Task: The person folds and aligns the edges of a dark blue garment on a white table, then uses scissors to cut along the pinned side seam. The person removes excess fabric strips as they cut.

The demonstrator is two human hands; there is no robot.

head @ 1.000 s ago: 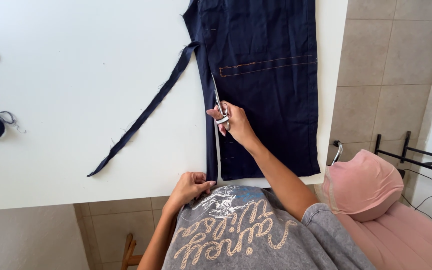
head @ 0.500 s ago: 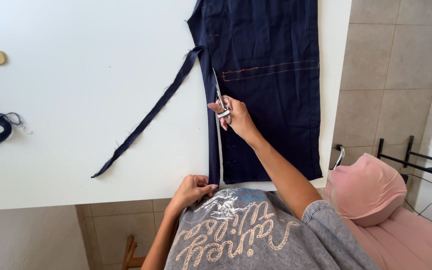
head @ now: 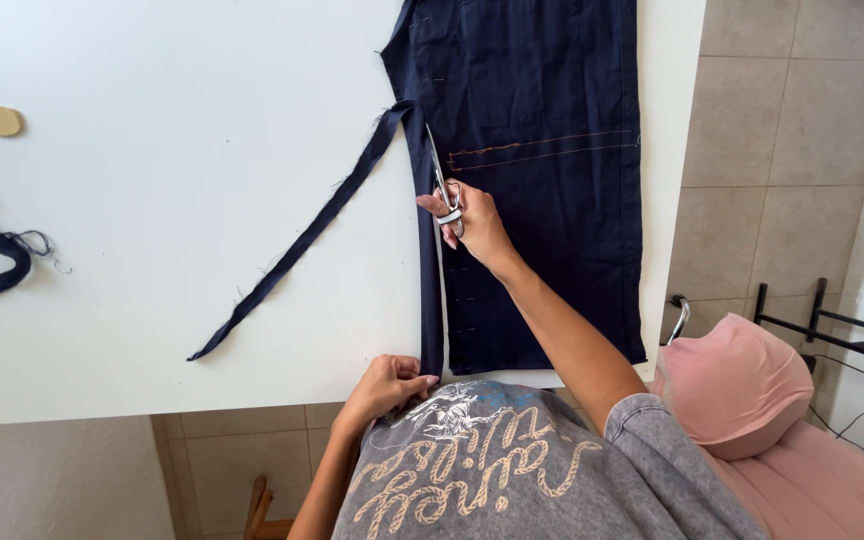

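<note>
1. Torso: grey, acid-washed T-shirt, mottled light and dark. It fills the frame at 6 o'clock.
2. Shirt front: looping cream script runs across the chest. Above it, toward 12 o'clock, sits a small pale graphic print.
3. Sleeves: short. The right sleeve ends in a stitched hem above the elbow.
4. Forearms: bare from sleeve to wrist on both sides.
5. Left hand and right hand: no gloves, no rings or watch visible.
</note>
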